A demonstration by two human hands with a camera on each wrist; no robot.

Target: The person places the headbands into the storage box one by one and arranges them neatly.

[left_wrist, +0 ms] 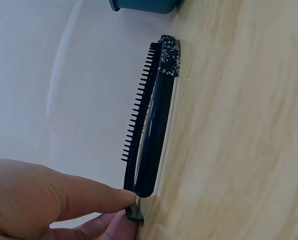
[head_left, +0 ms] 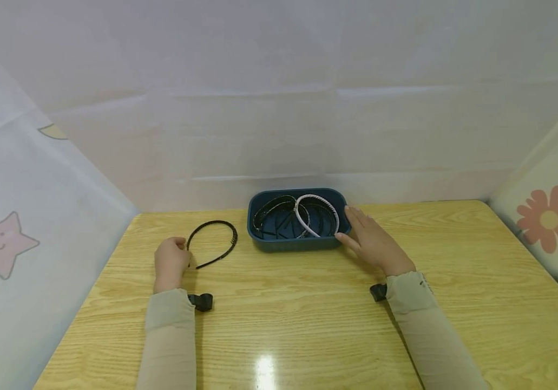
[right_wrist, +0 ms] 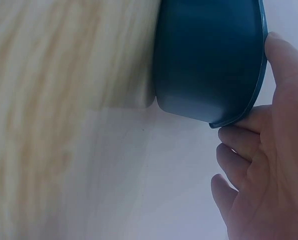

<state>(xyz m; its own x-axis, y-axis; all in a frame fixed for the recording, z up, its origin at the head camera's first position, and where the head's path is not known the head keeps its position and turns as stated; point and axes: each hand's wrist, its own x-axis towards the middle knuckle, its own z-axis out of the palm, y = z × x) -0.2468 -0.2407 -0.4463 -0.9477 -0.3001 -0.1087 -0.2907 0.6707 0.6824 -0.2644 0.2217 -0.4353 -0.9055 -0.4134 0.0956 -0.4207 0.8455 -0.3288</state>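
On the left of the table, my left hand (head_left: 170, 261) pinches one end of a black toothed headband (head_left: 234, 237). The left wrist view shows the headband (left_wrist: 159, 115) edge-on, close over the wood, with teeth along one arm and a speckled patch at its far bend. My right hand (head_left: 378, 246) rests its thumb and fingertips at the right end of a dark blue plastic basket (head_left: 298, 246), fingers nearly straight. In the right wrist view the thumb (right_wrist: 283, 55) lies on the basket's rim. A white headband (head_left: 315, 196) and several black headbands (head_left: 257, 219) lie inside.
The basket stands near the back edge of the wooden table (head_left: 279, 309), before a pale hanging sheet (head_left: 279, 124). Printed side sheets (head_left: 54, 179) flank the table. Each wrist wears a small black camera (head_left: 203, 302).
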